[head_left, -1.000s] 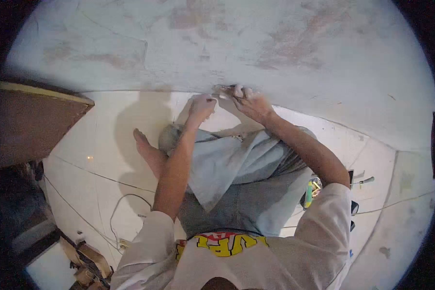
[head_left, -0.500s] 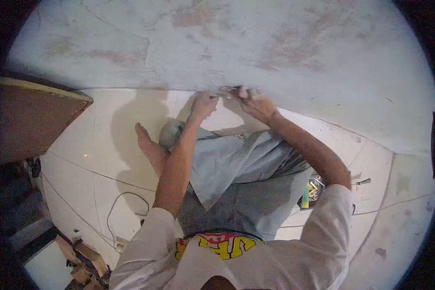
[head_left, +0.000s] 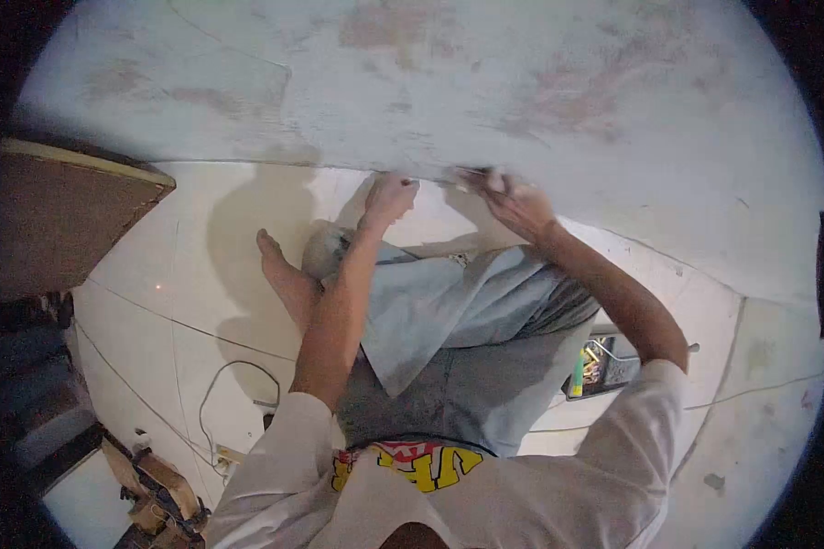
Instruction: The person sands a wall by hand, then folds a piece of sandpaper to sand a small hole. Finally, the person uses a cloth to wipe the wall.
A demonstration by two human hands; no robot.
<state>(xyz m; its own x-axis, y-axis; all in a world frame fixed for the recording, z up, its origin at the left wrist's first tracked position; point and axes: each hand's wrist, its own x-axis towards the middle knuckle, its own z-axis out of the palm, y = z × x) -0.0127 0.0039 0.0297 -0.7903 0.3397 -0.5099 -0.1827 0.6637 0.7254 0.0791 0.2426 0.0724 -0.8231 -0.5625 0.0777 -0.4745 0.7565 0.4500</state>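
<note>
A thin, dark-edged piece (head_left: 471,172) is seen at the far edge of the floor (head_left: 156,348), close to the foot of the wall (head_left: 522,82); it is blurred, and its exact kind cannot be told. It is gripped in the fingers of the right hand (head_left: 517,201), which are bent around its near end. Just to its left, the left hand (head_left: 390,199) is held low with fingers curled; whether anything is gripped there cannot be told.

For good control, the piece is best guided at a low, even angle along the seam, with light pressure, and the left fingertips are best placed out of its path.

The wall is pale and uneven, marked by reddish-brown blotches. Shadows are cast on the light floor, where a bare foot (head_left: 288,279) is rested beside legs folded in grey trousers (head_left: 449,366). By the right side of the legs, a dark tray (head_left: 624,373) is seen, with small mixed items and a green object (head_left: 578,368) in it. Towards the left, the floor is crossed by thin cords (head_left: 201,329). A brown panel (head_left: 64,220) is seen at the far left, and wooden pieces (head_left: 165,485) at the near left.
</note>
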